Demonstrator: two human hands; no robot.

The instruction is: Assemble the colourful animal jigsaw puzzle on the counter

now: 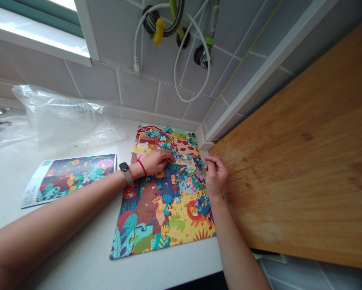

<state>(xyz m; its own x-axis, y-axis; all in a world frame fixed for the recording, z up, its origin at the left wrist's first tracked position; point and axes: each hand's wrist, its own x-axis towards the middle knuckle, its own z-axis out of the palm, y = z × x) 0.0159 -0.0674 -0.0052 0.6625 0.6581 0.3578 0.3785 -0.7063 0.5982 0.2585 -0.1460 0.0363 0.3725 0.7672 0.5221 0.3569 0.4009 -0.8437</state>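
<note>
A colourful jigsaw puzzle point(152, 205) lies on the white counter, with a bear, a lion and a spotted cow in its picture. Several loose puzzle pieces point(202, 205) rest on top of it, mostly along its right side and upper middle. My left hand point(159, 162) reaches over the puzzle's middle, fingers bent together on a puzzle piece point(170, 162) that is mostly hidden. At the right edge, my right hand point(216, 174) is closed in a pinch just above the puzzle. Whatever lies between its fingertips is too small to make out.
Left of the puzzle lies a printed picture sheet point(75, 177), partly under my left forearm. A crumpled clear plastic bag point(66, 121) sits behind it. A wooden board point(304, 161) stands close on the right. Hoses and a white cable point(175, 76) hang at the tiled wall.
</note>
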